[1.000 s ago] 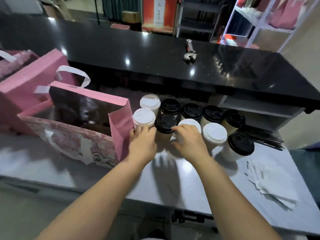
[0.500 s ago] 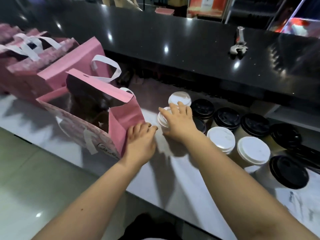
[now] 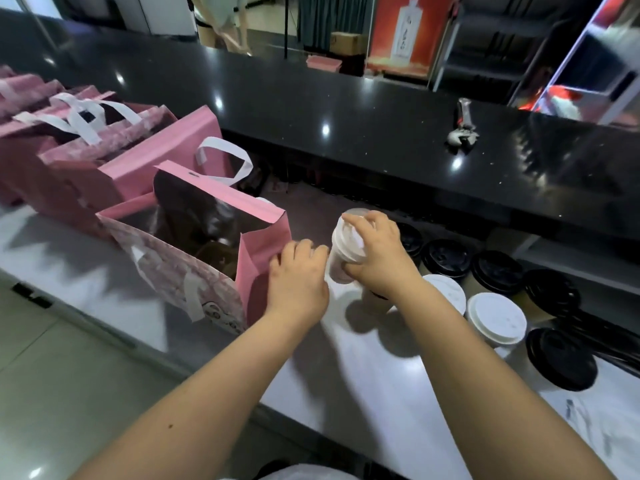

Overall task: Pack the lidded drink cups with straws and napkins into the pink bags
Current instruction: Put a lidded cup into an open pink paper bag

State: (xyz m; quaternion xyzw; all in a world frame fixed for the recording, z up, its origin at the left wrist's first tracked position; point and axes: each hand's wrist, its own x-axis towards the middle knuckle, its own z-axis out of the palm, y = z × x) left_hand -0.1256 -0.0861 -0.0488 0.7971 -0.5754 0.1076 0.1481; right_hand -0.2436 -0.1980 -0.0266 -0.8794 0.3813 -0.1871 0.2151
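Lidded cup (image 3: 346, 252) with a white lid is held clear of the worktop (image 3: 363, 375), tilted, just right of the open pink bag (image 3: 173, 268). The right hand (image 3: 381, 258) grips it, fingers over the lid, thumb on the body. The left hand (image 3: 298, 275) lies against the bag's right side panel; whether it pinches the panel cannot be told. More cups (image 3: 497, 317) stand on the worktop to the right.
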